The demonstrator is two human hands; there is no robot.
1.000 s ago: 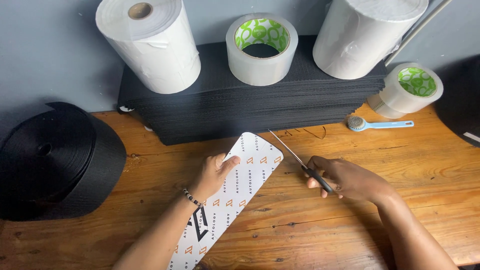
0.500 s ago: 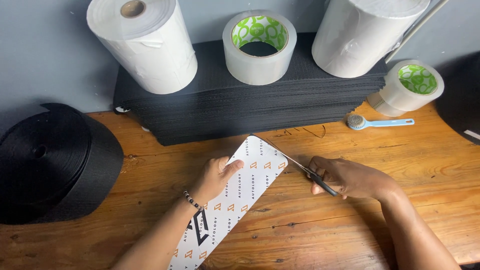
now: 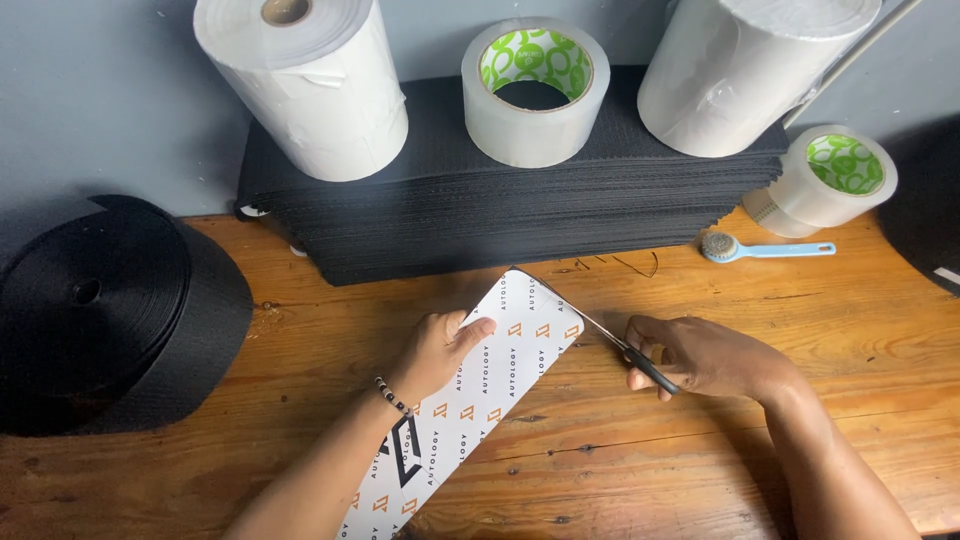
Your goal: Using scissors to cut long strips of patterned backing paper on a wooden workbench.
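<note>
A long white printed strip (image 3: 470,410) with small orange marks and a black logo lies diagonally on the wooden table (image 3: 300,320). My left hand (image 3: 440,350) presses flat on its upper half, fingers on the sheet. My right hand (image 3: 705,357) grips black-handled scissors (image 3: 600,330), whose thin blades run along the strip's upper right edge up toward its top corner.
A stack of black sheets (image 3: 500,215) lies at the back, bearing two large white rolls (image 3: 310,85) and a tape roll (image 3: 530,95). Another tape roll (image 3: 830,180) and a small blue brush (image 3: 765,248) sit right. A black webbing roll (image 3: 100,310) is at left.
The strip and my left hand shifted slightly right and down. The scissors have moved along the strip's top right edge, blades now lying closer against it.
</note>
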